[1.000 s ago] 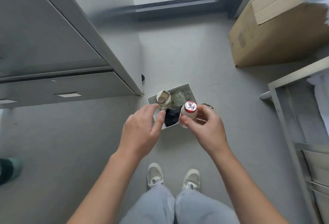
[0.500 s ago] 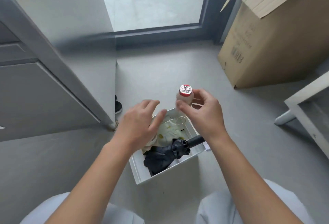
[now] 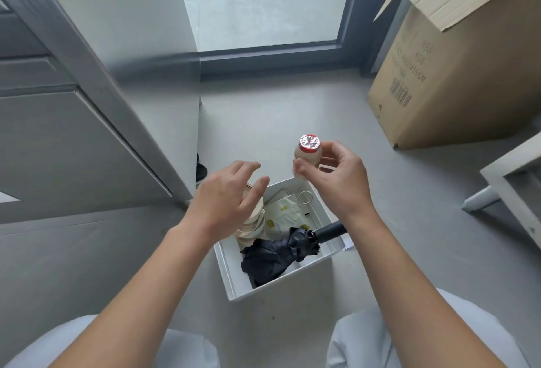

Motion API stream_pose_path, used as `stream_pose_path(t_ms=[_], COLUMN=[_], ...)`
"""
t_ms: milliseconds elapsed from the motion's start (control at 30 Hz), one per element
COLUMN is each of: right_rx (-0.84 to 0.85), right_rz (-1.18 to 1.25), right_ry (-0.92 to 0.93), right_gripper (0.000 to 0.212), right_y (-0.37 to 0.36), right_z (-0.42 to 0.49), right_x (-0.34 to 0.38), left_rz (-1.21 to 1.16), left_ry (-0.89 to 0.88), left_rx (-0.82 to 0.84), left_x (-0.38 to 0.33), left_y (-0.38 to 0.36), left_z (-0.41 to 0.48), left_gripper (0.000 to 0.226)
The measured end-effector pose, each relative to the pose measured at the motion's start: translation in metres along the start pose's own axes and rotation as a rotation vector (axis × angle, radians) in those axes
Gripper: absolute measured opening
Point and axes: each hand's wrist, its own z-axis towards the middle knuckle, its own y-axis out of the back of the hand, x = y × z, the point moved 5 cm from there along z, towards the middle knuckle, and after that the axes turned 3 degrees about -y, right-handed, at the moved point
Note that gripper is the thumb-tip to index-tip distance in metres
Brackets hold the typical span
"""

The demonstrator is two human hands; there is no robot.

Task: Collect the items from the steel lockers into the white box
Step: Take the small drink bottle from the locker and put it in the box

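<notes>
The white box (image 3: pixel 234 275) stands on the grey floor between my knees. Inside it lie a folded black umbrella (image 3: pixel 275 253), a pale yellow pouch with a cord (image 3: pixel 285 209) and a beige ribbed item (image 3: pixel 254 223) at the left wall. My left hand (image 3: pixel 225 198) hovers over the beige item with its fingers spread and relaxed, partly hiding it. My right hand (image 3: pixel 336 180) pinches a small cream bottle with a red foil lid (image 3: pixel 307 149), held upright above the box's far right corner.
The steel lockers (image 3: pixel 73 148) fill the left side, their corner close to the box. A large cardboard box (image 3: pixel 456 75) stands at the right rear, a white frame (image 3: pixel 512 180) at the right edge. A floor-level window (image 3: pixel 263 2) lies ahead.
I have crouched lower and the box has come closer. My left hand has let the beige item down into the box. My right hand still holds the bottle, now over the far corner.
</notes>
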Motion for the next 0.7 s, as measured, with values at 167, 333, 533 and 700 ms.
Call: stream_pose_path(t_ms=[167, 333, 533, 700], right_rx=[0.036, 0.183, 0.364, 0.409], right_rz=[-0.042, 0.034, 0.033, 0.043], right_ry=[0.009, -0.008, 0.019, 0.035], right_gripper=[0.029, 0.025, 0.027, 0.03], right_y=[-0.004, -0.019, -0.051, -0.059], right_z=[0.0, -0.002, -0.008, -0.01], right_x=[-0.006, -0.014, -0.015, -0.01], left_rz=[-0.082, -0.074, -0.044, -0.048], left_ry=[0.089, 0.116, 0.163, 0.213], left_rx=[-0.017, -0.002, 0.015, 0.035], left_x=[0.02, 0.036, 0.061, 0.083], left_y=[0.005, 0.002, 0.002, 0.006], left_z=[-0.003, -0.016, -0.033, -0.059], left_gripper=[0.055, 0.06, 0.062, 0.06])
